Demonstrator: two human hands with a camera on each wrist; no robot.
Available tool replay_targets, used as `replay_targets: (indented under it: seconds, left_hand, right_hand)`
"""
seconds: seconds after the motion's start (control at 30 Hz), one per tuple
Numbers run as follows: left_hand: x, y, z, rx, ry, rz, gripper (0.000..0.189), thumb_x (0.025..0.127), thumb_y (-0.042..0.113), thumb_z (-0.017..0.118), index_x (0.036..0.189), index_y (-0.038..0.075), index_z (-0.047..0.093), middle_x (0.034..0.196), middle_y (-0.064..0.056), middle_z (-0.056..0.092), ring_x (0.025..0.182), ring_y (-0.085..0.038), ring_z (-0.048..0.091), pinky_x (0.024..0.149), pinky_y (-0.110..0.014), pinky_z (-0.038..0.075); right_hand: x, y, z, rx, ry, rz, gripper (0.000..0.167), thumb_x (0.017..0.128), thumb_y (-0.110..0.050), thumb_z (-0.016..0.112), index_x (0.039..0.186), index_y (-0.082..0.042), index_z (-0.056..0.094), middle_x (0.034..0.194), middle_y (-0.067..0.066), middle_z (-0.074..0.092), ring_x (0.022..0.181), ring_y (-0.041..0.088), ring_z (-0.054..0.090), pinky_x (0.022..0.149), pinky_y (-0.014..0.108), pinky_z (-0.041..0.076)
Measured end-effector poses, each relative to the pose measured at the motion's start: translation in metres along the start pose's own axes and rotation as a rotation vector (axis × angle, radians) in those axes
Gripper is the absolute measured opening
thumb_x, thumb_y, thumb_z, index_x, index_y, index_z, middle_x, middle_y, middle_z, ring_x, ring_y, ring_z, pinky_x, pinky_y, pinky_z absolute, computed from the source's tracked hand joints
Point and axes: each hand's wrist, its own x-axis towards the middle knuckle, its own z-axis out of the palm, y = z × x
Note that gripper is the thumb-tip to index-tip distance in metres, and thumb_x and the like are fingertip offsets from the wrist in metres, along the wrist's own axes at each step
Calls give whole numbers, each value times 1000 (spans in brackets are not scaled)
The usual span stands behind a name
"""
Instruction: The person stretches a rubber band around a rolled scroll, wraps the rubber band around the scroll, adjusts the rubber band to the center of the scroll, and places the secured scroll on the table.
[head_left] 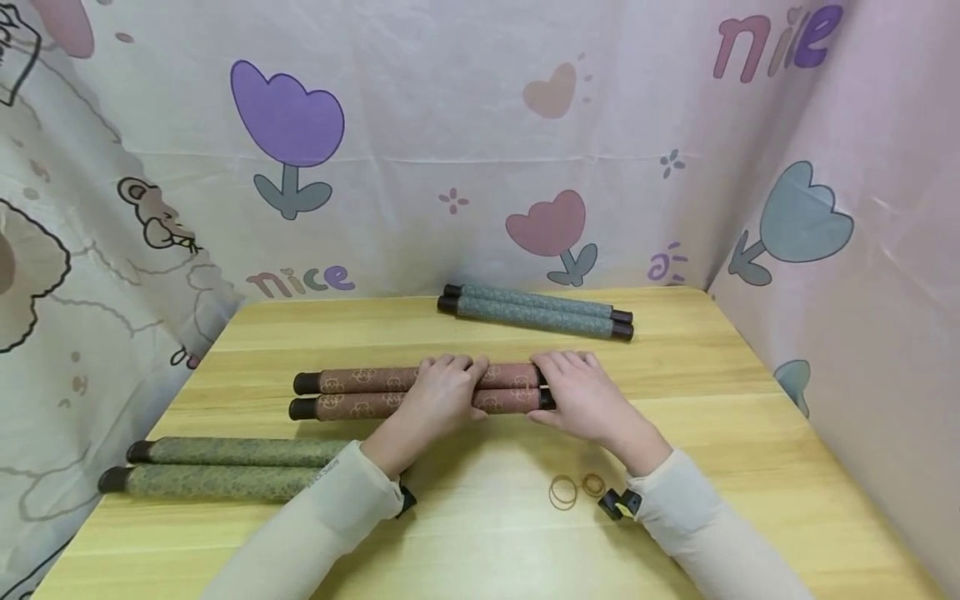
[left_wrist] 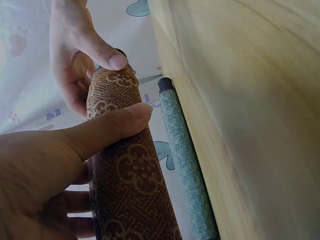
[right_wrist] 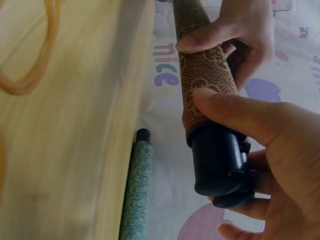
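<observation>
Clasping the brown patterned scrolls (head_left: 367, 406), the left hand (head_left: 442, 396) is gripping right of mid-length while the right hand (head_left: 585, 402), nearer the black end knobs (right_wrist: 217, 162), is holding the right end. Their long axis is running sideways, mostly extending leftward of both grips.

The table (head_left: 510, 550) is viewed by the head camera from above, forward and down, the back curtain (head_left: 420, 108) being included. Sideways close-ups are given by both wrist cameras: the brown rolls (head_left: 360, 407) are seen from the left hand (head_left: 442, 393) toward the right hand (head_left: 583, 396), and, oppositely, from right toward left. Both hands, the brown rolls and a blue roll (left_wrist: 185, 165) are shared by the wrist views.
</observation>
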Motion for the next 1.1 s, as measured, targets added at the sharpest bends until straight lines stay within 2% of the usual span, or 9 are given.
replay_targets:
  seconds: [0.23,0.43,0.63,0.87,1.1]
  left_hand:
    - [0,2,3,-41,-8,4,75,70,45,87,131,9,62,114,-13,66,104,-35,62,81,-57,49]
    - [4,8,1,-44,-8,35,67,69,44,88,122,10,65,106,-10,68,97,-33,63,77,-55,50]
    - [10,18,0,-28,-12,101,63,69,44,87,118,10,66,98,-7,68,90,-28,64,75,-48,52]
    - [15,23,-4,22,-64,125,81,73,57,79,136,11,56,116,-9,65,107,-30,60,88,-49,48]
    - [12,12,-9,-29,-107,163,83,83,53,72,150,16,41,135,-9,55,123,-31,51,100,-54,40]
  right_hand:
    - [3,-3,13,-69,76,-102,81,76,-54,77,131,1,54,116,15,63,104,32,60,93,47,42]
    - [3,-5,16,-136,87,-143,86,77,-58,75,131,5,54,112,18,65,101,33,62,93,46,45]
    - [4,-10,19,-107,87,-167,79,75,-57,75,124,2,57,104,14,67,96,30,64,90,44,48]
    - [3,-7,12,-12,80,-142,71,73,-50,79,119,0,60,100,11,67,93,28,65,88,44,51]
    - [2,7,-3,24,48,-129,72,71,-51,80,120,-1,60,102,11,68,92,27,65,87,44,51]
